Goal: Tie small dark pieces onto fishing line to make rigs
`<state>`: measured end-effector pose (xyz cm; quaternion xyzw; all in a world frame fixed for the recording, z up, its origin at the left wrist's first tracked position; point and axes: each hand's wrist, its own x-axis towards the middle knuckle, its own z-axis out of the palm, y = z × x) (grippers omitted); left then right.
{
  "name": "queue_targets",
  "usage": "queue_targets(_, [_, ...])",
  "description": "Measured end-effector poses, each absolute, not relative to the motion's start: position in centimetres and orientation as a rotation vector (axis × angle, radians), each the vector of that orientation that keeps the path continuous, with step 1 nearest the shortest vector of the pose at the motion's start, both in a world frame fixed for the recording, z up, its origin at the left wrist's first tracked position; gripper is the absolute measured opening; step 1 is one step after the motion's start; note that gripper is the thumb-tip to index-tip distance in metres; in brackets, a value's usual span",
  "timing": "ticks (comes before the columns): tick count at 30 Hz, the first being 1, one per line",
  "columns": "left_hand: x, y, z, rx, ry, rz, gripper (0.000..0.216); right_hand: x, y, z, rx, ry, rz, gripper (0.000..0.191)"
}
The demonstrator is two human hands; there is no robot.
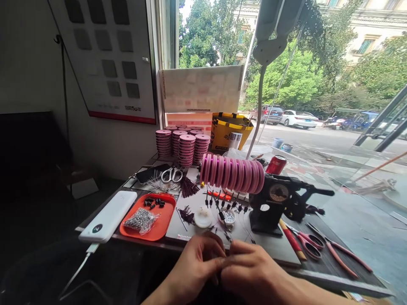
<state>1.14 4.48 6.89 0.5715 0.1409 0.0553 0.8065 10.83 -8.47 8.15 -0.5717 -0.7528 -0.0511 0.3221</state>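
Observation:
My left hand and my right hand meet at the front edge of the white board. The fingertips of both are pinched together, and whatever they hold is hidden behind them. A thin dark cord with black pieces on it comes down towards my fingers. Above, a row of pink spools sits on a black hand-cranked winder, with several short dark cord ends and black beads hanging below. A bowl of white beads and a white round lid lie just beyond my hands.
At left are an orange tray with a bag of silvery beads, and a white power bank. Stacked pink spools and white-handled scissors are behind. Red-handled scissors and pliers lie right, near a red can.

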Motion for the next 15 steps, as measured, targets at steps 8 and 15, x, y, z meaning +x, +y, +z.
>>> queue_targets(8, [0.3,2.1,4.2,1.686,0.326,0.837,0.026,10.5,-6.9,9.2,-1.421,-0.798,0.831,0.029])
queue_targets(15, [0.9,1.8,3.7,1.373,0.399,0.691,0.032,10.9,-6.2,9.6,-1.294,-0.753,0.932,0.027])
